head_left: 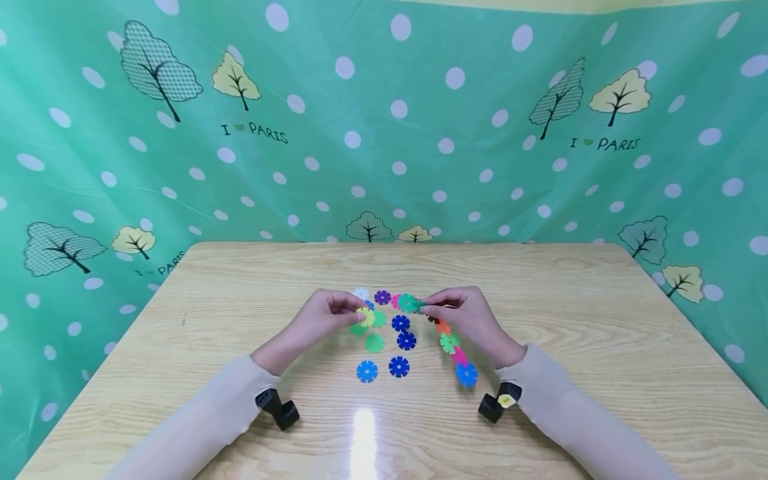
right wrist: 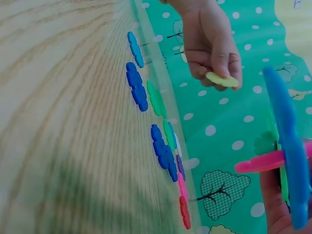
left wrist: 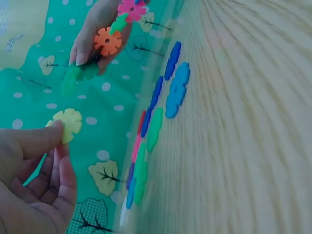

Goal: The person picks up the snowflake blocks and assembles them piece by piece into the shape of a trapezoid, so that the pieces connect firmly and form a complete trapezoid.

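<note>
- Left hand [head_left: 324,321] pinches a yellow disc [head_left: 365,317] above the tabletop [head_left: 552,287], partly blocking a green disc [head_left: 381,319] from me.
- Right hand [head_left: 471,321] holds a chain of linked discs [head_left: 449,343], mostly covering a dark disc [head_left: 433,320].

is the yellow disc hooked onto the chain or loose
Off the chain: the left hand pinches the yellow disc alone, with a visible gap between it and the chain in the right hand.

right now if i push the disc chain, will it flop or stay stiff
The disc chain probably stays fairly stiff, its pieces slotted crosswise. It is likely light: the right hand pinches it near one end. A hard push might pop a joint, since only notches seem to link it.
</note>
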{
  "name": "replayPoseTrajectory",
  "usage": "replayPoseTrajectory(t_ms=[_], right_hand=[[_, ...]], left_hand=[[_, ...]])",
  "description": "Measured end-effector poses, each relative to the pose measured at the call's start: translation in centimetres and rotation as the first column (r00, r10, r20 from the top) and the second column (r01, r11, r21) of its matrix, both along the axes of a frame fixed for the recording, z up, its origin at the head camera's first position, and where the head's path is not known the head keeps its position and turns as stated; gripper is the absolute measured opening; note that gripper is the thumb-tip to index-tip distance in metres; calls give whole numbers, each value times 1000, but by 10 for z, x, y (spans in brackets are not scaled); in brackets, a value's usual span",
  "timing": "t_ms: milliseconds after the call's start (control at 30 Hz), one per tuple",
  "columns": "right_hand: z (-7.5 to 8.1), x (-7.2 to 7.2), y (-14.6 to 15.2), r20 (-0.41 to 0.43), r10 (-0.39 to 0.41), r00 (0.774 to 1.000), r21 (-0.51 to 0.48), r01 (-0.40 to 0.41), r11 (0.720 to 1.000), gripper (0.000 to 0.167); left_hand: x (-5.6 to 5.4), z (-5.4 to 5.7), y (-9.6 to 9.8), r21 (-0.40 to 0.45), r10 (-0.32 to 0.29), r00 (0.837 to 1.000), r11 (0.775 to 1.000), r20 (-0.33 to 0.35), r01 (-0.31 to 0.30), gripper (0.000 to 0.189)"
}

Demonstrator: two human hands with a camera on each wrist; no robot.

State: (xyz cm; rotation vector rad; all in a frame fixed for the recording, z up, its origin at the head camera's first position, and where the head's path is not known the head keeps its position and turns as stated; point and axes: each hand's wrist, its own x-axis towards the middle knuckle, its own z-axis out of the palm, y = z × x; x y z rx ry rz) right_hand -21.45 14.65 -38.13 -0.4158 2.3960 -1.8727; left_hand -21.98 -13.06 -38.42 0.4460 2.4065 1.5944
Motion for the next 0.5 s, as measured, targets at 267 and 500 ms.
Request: replayPoseTrajectory(t_ms=[267, 500], right_hand=[[-2, -1, 0, 8, -8, 1000, 6, 8, 1000, 19], [-3, -1, -1, 9, -18, 1000, 9, 17, 1000, 19]], left_hand=[[-6, 7, 22, 120, 77, 996, 990, -43, -71, 18], [-8, 9, 32, 175, 89, 994, 982, -61, -77, 17]])
